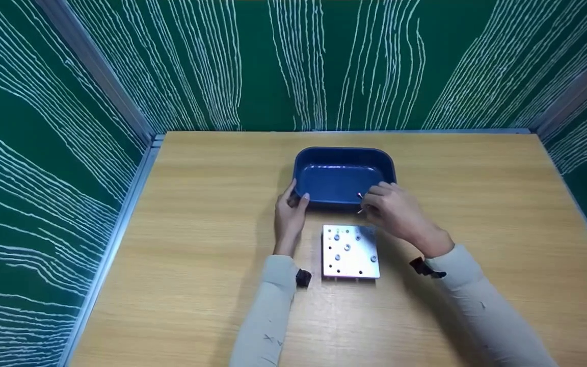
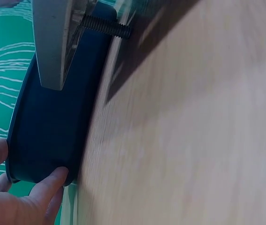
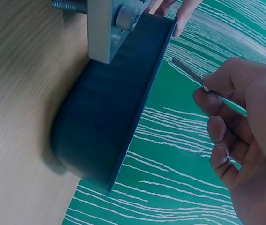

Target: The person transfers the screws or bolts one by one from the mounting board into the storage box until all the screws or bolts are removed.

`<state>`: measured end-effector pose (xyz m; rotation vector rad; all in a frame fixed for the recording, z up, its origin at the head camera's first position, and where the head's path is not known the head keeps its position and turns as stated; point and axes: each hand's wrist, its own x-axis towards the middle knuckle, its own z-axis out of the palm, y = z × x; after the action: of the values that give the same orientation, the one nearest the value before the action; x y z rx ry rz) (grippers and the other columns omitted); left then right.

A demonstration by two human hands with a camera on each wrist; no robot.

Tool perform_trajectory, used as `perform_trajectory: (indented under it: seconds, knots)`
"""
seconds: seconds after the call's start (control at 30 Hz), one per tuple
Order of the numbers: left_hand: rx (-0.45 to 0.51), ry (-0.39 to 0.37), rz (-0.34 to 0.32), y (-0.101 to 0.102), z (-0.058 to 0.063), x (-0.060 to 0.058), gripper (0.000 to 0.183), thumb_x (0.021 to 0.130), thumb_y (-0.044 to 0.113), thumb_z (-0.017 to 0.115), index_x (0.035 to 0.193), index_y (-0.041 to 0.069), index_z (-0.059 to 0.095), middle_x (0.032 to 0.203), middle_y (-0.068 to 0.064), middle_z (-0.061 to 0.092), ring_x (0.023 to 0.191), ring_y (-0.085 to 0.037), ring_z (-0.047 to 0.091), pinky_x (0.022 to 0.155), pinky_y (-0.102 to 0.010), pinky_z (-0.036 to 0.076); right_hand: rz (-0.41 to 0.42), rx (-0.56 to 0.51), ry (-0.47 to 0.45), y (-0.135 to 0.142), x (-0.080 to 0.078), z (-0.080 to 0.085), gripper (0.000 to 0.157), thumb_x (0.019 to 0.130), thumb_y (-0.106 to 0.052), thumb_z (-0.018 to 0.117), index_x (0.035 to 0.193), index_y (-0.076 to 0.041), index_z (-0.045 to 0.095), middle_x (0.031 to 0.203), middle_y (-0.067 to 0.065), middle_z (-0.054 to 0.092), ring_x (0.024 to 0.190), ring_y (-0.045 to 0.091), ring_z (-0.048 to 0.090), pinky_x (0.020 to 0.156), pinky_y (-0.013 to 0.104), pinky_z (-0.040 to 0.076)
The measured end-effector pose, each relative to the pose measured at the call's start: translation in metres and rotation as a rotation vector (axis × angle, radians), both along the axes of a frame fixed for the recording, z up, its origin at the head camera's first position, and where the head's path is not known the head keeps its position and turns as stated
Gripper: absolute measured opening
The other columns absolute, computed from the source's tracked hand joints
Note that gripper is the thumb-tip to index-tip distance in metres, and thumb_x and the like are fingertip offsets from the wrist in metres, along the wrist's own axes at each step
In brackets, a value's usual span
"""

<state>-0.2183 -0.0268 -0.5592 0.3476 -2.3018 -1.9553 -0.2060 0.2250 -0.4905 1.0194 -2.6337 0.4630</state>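
A dark blue plastic tray (image 1: 344, 204) sits on the table behind a silver metal plate (image 1: 349, 267). My left hand (image 1: 289, 216) holds the tray's front left corner, thumb on the front wall and fingers at the left side. My right hand (image 1: 393, 209) is above the tray's front right rim. Between thumb and index finger it pinches a thin metal screw (image 3: 188, 70) with a ribbed shank; the fingers partly hide its other end. Several socket-head screws stand in the plate, among them one screw (image 1: 347, 247) near its middle. A threaded shank (image 2: 106, 26) juts out below the plate.
The wooden table (image 1: 196, 229) reaches around the tray and plate. Green walls (image 1: 252, 66) with white wavy lines close off the back and both sides. A metal frame rail (image 1: 120, 214) runs along the left edge. Other holes in the plate show dark.
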Motion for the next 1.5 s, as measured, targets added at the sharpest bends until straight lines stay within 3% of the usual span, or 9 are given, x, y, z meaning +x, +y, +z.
perform_trajectory:
  seconds: [0.5,0.7,1.5]
  knots:
    - [-0.007,-0.008,-0.004,0.000,-0.001,0.000,0.056,0.105,0.022,0.067,0.158,0.022,0.051,0.153,-0.015,0.055,0.139,-0.029,0.058,0.115,-0.040,0.048,-0.102,-0.094,-0.068,0.017,-0.018,0.001,0.013,0.086,0.000,0.081,0.098,-0.004,0.080,0.096,0.011,0.076,0.090,0.028,0.066,0.080,0.043,0.059]
    - [0.018,0.042,-0.020,-0.001,-0.001,0.001,0.056,0.105,0.017,0.066,0.159,0.013,0.050,0.153,-0.020,0.053,0.138,-0.032,0.058,0.115,-0.040,0.048,-0.135,-0.112,-0.119,0.021,-0.025,0.001,0.012,0.087,0.003,0.078,0.097,-0.002,0.079,0.097,0.015,0.074,0.092,0.031,0.067,0.084,0.051,0.060]
    - [0.003,0.031,-0.010,0.000,-0.001,0.000,0.057,0.104,0.018,0.068,0.158,0.017,0.051,0.153,-0.019,0.053,0.137,-0.033,0.059,0.114,-0.039,0.049,-0.222,-0.039,-0.265,0.028,-0.063,-0.005,0.011,0.093,-0.001,0.076,0.103,-0.002,0.079,0.102,0.017,0.074,0.095,0.033,0.066,0.094,0.053,0.060]
